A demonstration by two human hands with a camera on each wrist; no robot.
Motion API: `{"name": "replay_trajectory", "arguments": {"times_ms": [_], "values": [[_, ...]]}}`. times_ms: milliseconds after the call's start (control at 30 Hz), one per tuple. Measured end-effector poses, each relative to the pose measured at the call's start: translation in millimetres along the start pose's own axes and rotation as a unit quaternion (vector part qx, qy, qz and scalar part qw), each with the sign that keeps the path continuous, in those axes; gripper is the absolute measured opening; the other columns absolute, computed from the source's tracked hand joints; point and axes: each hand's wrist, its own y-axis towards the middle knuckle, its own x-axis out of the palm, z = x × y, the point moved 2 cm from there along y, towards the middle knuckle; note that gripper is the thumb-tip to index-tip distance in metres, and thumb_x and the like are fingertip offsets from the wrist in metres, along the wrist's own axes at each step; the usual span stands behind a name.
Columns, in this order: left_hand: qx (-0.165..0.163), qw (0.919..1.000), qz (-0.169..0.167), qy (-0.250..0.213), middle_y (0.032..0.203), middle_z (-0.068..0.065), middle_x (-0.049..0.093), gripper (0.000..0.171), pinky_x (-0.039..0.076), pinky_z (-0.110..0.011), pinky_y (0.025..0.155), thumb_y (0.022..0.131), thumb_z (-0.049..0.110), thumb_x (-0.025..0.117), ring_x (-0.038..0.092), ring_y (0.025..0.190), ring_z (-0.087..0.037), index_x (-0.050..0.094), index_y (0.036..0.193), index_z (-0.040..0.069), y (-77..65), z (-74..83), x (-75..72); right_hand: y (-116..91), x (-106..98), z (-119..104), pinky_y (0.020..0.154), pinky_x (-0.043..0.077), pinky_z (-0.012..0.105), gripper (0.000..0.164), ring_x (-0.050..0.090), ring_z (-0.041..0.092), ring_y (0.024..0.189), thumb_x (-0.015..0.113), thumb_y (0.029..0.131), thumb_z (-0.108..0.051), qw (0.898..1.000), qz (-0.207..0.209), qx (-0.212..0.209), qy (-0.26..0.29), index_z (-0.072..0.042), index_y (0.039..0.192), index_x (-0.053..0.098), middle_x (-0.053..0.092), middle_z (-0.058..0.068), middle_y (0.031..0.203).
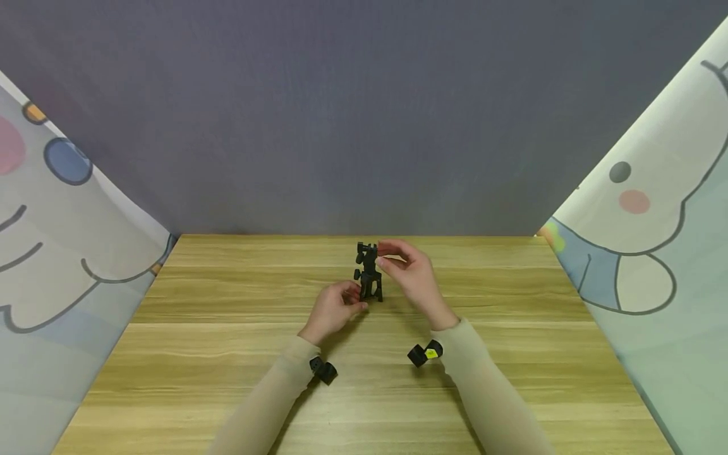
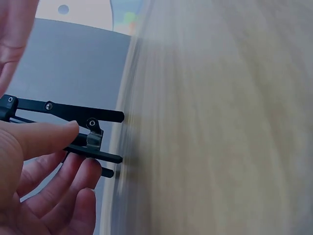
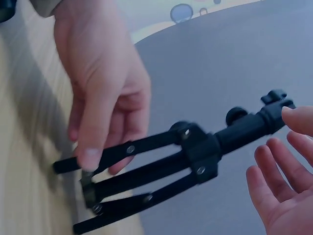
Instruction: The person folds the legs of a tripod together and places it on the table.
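Note:
A small black tripod [image 1: 368,273] stands on the wooden table, its short legs spread at the bottom and knobs along its column. My left hand [image 1: 335,309] holds it low down; in the left wrist view the thumb and fingers pinch a tripod leg [image 2: 100,155] near its foot. Up at the tripod's top, my right hand [image 1: 412,275] has its thumb and index finger around the head. The right wrist view shows that thumb against the upper end of the column [image 3: 239,133], the other fingers loosely bent. The head itself is partly hidden there.
The wooden table [image 1: 227,379] extends around both arms. A grey panel [image 1: 364,126] rises behind it, and cartoon-printed sheets [image 1: 643,253] hang at both sides. Each wrist wears a small black camera [image 1: 418,355].

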Motion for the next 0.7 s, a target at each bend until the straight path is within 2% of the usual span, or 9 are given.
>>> {"name": "replay_trajectory", "arguments": {"times_ms": [167, 467, 700], "values": [[-0.004, 0.9999, 0.008, 0.009, 0.089, -0.002, 0.069, 0.019, 0.055, -0.031, 0.071, 0.082, 0.01, 0.082, 0.065, 0.078, -0.013, 0.07, 0.096, 0.006, 1.6, -0.7, 2.9, 10.1, 4.1, 10.7, 0.092, 0.053, 0.034, 0.033, 0.062, 0.023, 0.112, 0.071, 0.092, -0.001, 0.999, 0.0, -0.033, 0.022, 0.001, 0.125, 0.065, 0.063, 0.021, 0.124], [-0.016, 0.9992, -0.011, 0.034, 0.088, -0.002, 0.068, 0.02, 0.055, -0.03, 0.07, 0.083, 0.012, 0.082, 0.065, 0.078, -0.013, 0.069, 0.097, 0.006, 6.2, -4.0, 6.1, 9.4, 13.8, -28.1, 0.087, 0.055, 0.033, 0.023, 0.063, 0.033, 0.108, 0.068, 0.092, 0.005, 0.999, -0.016, -0.042, -0.029, 0.01, 0.114, 0.068, 0.066, 0.02, 0.114], [-0.012, 0.9988, -0.009, 0.046, 0.08, 0.0, 0.066, 0.017, 0.053, -0.03, 0.065, 0.081, 0.009, 0.082, 0.063, 0.072, -0.012, 0.068, 0.09, 0.009, 7.4, -5.4, 5.8, 10.5, 13.7, -30.7, 0.085, 0.057, 0.034, 0.021, 0.065, 0.036, 0.103, 0.07, 0.091, 0.004, 0.998, -0.016, -0.035, -0.041, 0.008, 0.111, 0.071, 0.068, 0.019, 0.109]]}}
